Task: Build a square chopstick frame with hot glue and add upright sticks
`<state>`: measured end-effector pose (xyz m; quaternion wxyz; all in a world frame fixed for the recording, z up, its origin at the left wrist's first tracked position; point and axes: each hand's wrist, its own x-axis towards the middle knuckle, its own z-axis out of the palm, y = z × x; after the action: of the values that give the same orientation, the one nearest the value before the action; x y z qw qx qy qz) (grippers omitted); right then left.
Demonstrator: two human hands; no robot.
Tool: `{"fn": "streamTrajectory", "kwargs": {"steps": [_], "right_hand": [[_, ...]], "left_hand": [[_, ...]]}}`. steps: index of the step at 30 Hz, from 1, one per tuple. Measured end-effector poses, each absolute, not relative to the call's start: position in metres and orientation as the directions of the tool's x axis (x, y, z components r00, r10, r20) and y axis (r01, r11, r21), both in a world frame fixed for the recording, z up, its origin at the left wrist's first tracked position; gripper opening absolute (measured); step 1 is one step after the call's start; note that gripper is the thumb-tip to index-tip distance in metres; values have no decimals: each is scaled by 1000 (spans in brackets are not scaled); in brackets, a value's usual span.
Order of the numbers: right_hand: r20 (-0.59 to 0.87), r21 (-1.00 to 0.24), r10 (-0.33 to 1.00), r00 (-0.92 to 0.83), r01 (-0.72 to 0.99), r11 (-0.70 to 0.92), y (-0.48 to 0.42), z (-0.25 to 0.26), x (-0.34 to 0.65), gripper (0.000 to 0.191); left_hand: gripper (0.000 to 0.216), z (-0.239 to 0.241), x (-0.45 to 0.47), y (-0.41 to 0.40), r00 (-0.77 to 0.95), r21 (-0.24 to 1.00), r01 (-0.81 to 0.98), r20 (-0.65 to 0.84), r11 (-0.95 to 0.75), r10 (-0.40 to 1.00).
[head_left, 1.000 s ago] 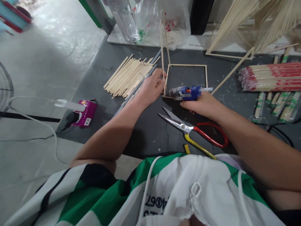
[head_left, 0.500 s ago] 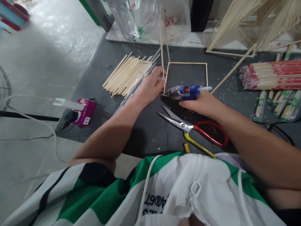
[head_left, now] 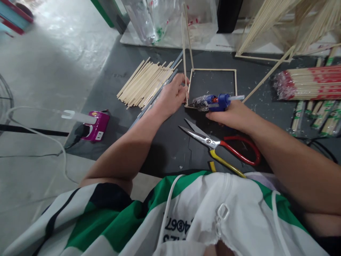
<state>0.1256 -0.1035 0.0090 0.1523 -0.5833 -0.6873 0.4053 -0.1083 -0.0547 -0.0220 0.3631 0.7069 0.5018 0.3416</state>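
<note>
My left hand (head_left: 173,95) pinches the lower end of an upright wooden stick (head_left: 183,46) at the left side of a square stick frame (head_left: 214,70) lying on the table. My right hand (head_left: 233,115) is wrapped around a blue glue gun (head_left: 220,102), its grip hidden by the fingers. The gun's messy nozzle points left, close to the frame's near left corner; whether it touches cannot be made out. A clear glue stick (head_left: 237,97) pokes out of its back. Below my right hand lie scissors (head_left: 211,142) with parted blades and red and yellow handles.
A pile of cut sticks (head_left: 146,83) lies left of my left hand. A magenta socket block (head_left: 99,126) with a plug sits at the left edge. At right are wrapped stick bundles (head_left: 309,83), with fanned stick structures (head_left: 266,28) behind. Plastic bags (head_left: 170,25) stand at the back.
The glue gun and my right hand have shifted slightly right, drawing the nozzle a little away from the frame's corner. My left hand keeps its hold on the upright stick.
</note>
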Motion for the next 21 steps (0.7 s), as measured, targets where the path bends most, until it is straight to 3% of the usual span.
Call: {"fn": "streamTrajectory", "kwargs": {"steps": [9, 14, 21], "right_hand": [[-237, -694, 932, -273, 719, 33, -105, 14, 121, 10], [-297, -801, 911, -287, 594, -74, -103, 12, 128, 14], [-356, -804, 889, -288, 580, -134, -109, 25, 126, 13]], "left_hand": [[15, -20, -108, -54, 257, 861, 459, 108, -220, 960], [12, -18, -110, -56, 289, 832, 482, 143, -273, 947], [23, -23, -114, -56, 326, 794, 508, 181, -333, 928]]}}
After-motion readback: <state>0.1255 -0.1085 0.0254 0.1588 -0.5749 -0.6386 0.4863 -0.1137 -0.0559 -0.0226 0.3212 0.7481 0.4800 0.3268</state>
